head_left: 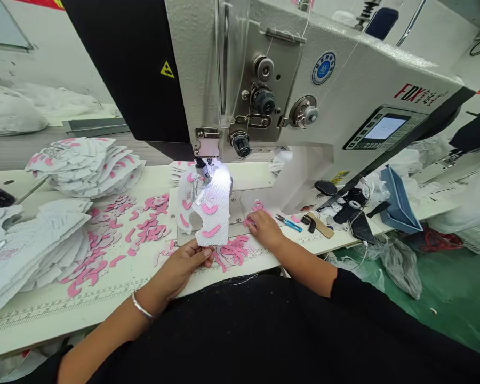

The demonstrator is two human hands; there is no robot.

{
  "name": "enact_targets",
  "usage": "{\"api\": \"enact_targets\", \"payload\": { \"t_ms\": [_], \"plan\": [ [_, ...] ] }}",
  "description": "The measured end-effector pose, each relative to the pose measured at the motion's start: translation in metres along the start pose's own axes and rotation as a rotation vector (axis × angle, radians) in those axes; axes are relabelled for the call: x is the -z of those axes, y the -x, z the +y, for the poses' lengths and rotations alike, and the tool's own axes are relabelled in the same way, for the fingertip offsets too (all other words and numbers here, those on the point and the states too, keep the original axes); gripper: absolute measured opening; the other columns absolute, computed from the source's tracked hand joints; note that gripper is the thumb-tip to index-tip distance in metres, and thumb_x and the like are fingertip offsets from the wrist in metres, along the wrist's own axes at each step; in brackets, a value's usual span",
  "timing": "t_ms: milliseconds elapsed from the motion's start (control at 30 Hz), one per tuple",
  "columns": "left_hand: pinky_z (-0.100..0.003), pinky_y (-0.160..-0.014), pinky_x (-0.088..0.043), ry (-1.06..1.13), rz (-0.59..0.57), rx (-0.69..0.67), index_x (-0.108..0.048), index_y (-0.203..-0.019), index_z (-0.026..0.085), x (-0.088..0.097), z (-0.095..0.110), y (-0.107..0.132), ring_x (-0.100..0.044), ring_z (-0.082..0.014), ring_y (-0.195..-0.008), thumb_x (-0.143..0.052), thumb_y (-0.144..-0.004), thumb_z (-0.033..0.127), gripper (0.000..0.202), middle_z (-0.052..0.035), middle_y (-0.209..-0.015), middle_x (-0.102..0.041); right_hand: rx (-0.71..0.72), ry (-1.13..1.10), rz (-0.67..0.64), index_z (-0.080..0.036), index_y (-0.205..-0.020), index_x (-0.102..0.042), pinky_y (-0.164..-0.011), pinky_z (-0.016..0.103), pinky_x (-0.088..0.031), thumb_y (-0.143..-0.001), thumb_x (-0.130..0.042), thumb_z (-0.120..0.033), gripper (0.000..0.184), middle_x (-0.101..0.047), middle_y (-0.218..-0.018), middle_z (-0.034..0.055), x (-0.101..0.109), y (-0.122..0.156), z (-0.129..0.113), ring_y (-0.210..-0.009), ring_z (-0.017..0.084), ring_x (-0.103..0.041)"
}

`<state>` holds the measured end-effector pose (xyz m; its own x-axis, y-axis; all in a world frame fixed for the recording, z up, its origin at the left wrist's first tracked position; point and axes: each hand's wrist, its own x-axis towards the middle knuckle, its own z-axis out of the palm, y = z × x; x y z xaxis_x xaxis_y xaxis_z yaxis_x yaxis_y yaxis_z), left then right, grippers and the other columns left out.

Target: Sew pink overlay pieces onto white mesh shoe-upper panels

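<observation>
A white perforated mesh panel (210,213) with pink cutouts stitched or laid on it lies under the presser foot and needle (203,169) of an industrial sewing machine (304,80). My left hand (188,261) grips the panel's lower edge between thumb and fingers. My right hand (265,229) rests on the machine table to the right of the panel, its fingertips at loose pink cutouts (253,216). I cannot tell whether those fingers pinch one. More pink cutouts (152,226) are scattered left of the panel.
Two stacks of white mesh panels (86,165) sit on the left of the white table (64,312), which has a ruler scale along its front edge. Blue-handled snips (288,223), a blue tray (398,200) and black parts lie to the right.
</observation>
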<state>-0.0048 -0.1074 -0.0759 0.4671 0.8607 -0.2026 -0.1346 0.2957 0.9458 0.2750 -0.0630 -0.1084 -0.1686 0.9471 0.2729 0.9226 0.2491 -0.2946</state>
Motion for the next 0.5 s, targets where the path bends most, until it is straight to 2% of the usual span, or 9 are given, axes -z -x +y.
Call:
{"api": "enact_targets", "payload": {
  "t_ms": [100,267,500],
  "plan": [
    [-0.026,-0.075,-0.044,-0.001,0.007,-0.001,-0.068,-0.1,0.018,-0.0012,0.0011,0.0007,-0.052,-0.0119,-0.075,-0.075,-0.08,0.039,0.029,-0.0007,-0.081,-0.059,-0.016,-0.016,-0.001,-0.021,-0.111,-0.063,-0.086,0.034,-0.045,-0.092,-0.052,-0.022,0.022,-0.058,-0.107,0.0087,0.0006,-0.0037,0.0,-0.1,0.022,-0.054],
    [-0.027,-0.076,-0.045,0.005,0.013,0.017,-0.068,-0.102,0.019,-0.0009,0.0017,0.0005,-0.053,-0.0118,-0.074,-0.076,-0.079,0.039,0.032,-0.0013,-0.084,-0.06,-0.047,-0.084,0.016,-0.023,-0.099,-0.066,-0.077,0.032,-0.044,-0.088,-0.053,-0.019,0.018,-0.057,-0.099,0.0063,0.0011,-0.0051,-0.0017,-0.09,0.021,-0.054],
    [-0.027,-0.074,-0.044,0.009,0.001,-0.014,-0.067,-0.1,0.019,-0.0013,-0.0015,0.0008,-0.052,-0.0119,-0.074,-0.075,-0.08,0.037,0.028,-0.0015,-0.085,-0.06,-0.106,-0.331,0.131,-0.022,-0.084,-0.061,-0.077,0.032,-0.045,-0.081,-0.056,-0.02,0.006,-0.057,-0.093,0.0035,0.009,-0.0045,-0.0006,-0.082,0.018,-0.054]
  ]
}}
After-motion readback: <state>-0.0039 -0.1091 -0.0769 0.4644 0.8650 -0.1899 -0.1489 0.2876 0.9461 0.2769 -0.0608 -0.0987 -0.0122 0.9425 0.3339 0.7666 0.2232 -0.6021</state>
